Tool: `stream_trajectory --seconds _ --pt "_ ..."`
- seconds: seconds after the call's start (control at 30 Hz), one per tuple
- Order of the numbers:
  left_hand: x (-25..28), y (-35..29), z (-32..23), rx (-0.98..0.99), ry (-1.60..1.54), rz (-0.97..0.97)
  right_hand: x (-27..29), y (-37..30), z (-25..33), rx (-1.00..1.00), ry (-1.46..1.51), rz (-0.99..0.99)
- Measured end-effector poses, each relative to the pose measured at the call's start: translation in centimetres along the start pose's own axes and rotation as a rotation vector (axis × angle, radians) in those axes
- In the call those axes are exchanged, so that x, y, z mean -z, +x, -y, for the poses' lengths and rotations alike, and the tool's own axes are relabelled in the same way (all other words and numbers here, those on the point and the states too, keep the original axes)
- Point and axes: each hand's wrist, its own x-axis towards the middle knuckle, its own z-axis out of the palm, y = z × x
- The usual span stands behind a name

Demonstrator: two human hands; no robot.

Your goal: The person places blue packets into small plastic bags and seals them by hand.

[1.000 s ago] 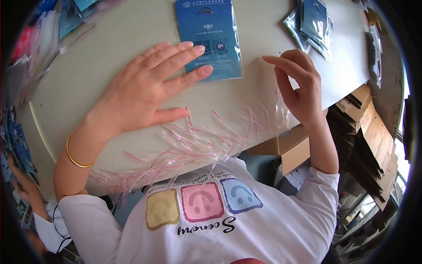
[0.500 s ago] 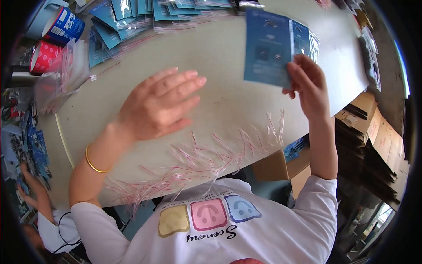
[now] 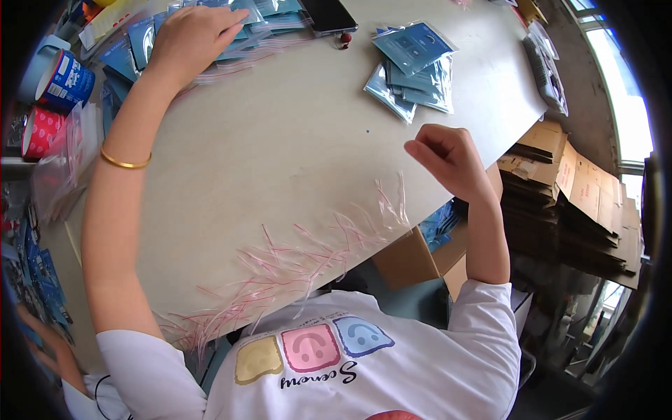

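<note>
My left hand (image 3: 192, 42) is stretched to the far left, over a spread of blue flat packets in clear zip bags (image 3: 142, 38). Its thumb and forefinger are apart and touch the bags; the other fingertips are partly hidden. My right hand (image 3: 451, 159) hovers at the right side of the table, its fingers curled in with nothing visible in them. Just beyond it lies a loose stack of bagged blue packets (image 3: 420, 73), stacked at differing angles.
Thin clear strips with red lines (image 3: 273, 273) litter the table's near edge. A black phone (image 3: 329, 15) and a small dark red item (image 3: 345, 40) lie at the back. Cups (image 3: 66, 80) and clear bags (image 3: 66, 164) stand left. Cardboard (image 3: 570, 175) is stacked right; an open box (image 3: 406, 259) sits below.
My right hand has let go of the blue packet, which now lies on the right-hand stack, and has drawn back toward me. My left hand has reached away to the far-left packets.
</note>
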Motion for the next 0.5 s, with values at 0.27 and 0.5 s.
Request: stream_trajectory --seconds 0.27,0.5 --pt "6.8 -10.4 -14.0 -0.096 -0.197 0.328 -4.8 0.9 2.2 0.378 -0.036 0.077" --pt "4.2 -11.6 -12.1 -0.120 -0.334 0.394 -6.1 2.0 2.4 0.432 -0.098 0.176"
